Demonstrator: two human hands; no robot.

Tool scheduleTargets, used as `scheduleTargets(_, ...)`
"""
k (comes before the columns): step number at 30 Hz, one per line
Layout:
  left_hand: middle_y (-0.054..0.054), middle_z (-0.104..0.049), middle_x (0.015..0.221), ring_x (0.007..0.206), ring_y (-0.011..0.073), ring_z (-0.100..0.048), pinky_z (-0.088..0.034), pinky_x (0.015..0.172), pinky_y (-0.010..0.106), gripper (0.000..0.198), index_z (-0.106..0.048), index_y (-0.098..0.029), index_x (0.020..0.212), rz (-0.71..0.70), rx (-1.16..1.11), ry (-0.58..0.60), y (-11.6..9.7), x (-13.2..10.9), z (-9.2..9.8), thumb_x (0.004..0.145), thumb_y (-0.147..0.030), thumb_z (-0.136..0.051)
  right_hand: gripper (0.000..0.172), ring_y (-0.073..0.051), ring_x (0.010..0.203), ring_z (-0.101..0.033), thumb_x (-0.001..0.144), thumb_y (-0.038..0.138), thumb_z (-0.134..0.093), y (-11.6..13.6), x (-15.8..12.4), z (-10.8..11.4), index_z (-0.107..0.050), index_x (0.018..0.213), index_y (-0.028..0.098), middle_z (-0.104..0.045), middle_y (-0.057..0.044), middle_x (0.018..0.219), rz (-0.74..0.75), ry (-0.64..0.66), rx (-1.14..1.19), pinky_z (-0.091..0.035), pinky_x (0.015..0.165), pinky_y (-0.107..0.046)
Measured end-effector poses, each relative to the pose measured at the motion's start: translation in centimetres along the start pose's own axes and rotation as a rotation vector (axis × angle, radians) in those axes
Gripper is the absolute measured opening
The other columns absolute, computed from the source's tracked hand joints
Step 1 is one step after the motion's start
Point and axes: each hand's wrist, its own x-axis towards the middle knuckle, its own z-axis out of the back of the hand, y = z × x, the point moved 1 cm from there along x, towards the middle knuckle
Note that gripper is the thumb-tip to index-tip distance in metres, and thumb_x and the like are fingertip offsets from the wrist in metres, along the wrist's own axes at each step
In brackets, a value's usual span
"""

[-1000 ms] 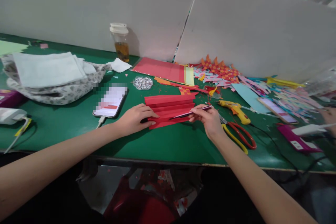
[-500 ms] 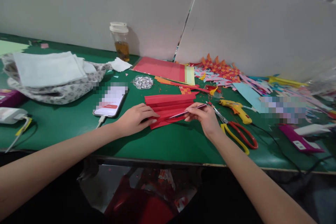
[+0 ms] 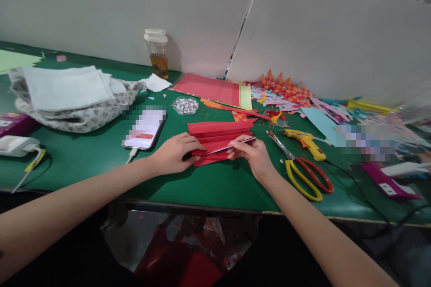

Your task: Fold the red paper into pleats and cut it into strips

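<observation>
Gripping a slim pink-and-dark stick point(image 3: 218, 149) in your right hand point(image 3: 251, 154), you rest your left hand point(image 3: 177, 153), thumb parted, on pleated red paper point(image 3: 218, 128).

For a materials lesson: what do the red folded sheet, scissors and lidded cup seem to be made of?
Red folded sheet: probably matte paper, given its crisp creases.
Scissors: likely metal blades, shiny grey; smooth red and yellow handles, perhaps plastic.
Lidded cup: clear plastic or glass, as the drink shows through; opaque white lid, probably plastic.

Red creased paper point(image 3: 217, 141); slim pen-like tool point(image 3: 220, 149) slanting across it.
</observation>
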Motion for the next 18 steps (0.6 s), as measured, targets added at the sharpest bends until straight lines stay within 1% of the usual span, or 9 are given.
scheduleTargets(3, 0.004, -0.064, 0.100, 0.092, 0.0188, -0.055, -0.044, 0.082, 0.033, 0.026, -0.059, -0.021, 0.106, -0.002, -0.001, -0.005, 0.0, 0.0, -0.1, 0.081, -0.019, -0.053, 0.015, -0.014, 0.044, -0.061, 0.060, 0.029, -0.071, 0.0, 0.3, 0.2, -0.063, 0.061, 0.016, -0.066, -0.002, 0.054, 0.005, -0.009, -0.009, -0.050, 0.048, -0.025)
scheduleTargets(10, 0.005, -0.064, 0.102, 0.093, 0.0184, -0.055, -0.045, 0.083, 0.033, 0.026, -0.058, -0.019, 0.108, -0.008, 0.008, -0.014, 0.0, 0.0, -0.1, 0.083, -0.021, -0.051, 0.011, -0.012, 0.036, -0.055, 0.060, 0.023, -0.066, 0.9, 0.9, 2.4, -0.062, 0.054, 0.015, -0.062, -0.001, 0.047, 0.069, -0.116, -0.098, -0.045, 0.041, -0.024)
scheduleTargets(15, 0.005, -0.064, 0.102, 0.093, 0.0190, -0.055, -0.046, 0.082, 0.034, 0.025, -0.058, -0.019, 0.107, -0.014, 0.005, -0.017, 0.0, 0.0, -0.2, 0.084, -0.023, -0.050, 0.009, -0.013, 0.039, -0.057, 0.061, 0.022, -0.065, 1.0, 0.9, 2.6, -0.062, 0.055, 0.015, -0.063, -0.001, 0.048, 0.114, -0.091, -0.109, -0.046, 0.044, -0.024)
scheduleTargets(18, 0.005, -0.064, 0.102, 0.093, 0.0194, -0.055, -0.046, 0.082, 0.035, 0.026, -0.058, -0.019, 0.107, -0.011, -0.004, -0.022, 0.0, 0.0, -0.1, 0.083, -0.022, -0.050, 0.008, -0.013, 0.039, -0.057, 0.060, 0.022, -0.065, 0.7, 1.2, 2.7, -0.062, 0.056, 0.016, -0.063, -0.001, 0.049, 0.092, -0.080, -0.084, -0.046, 0.044, -0.024)
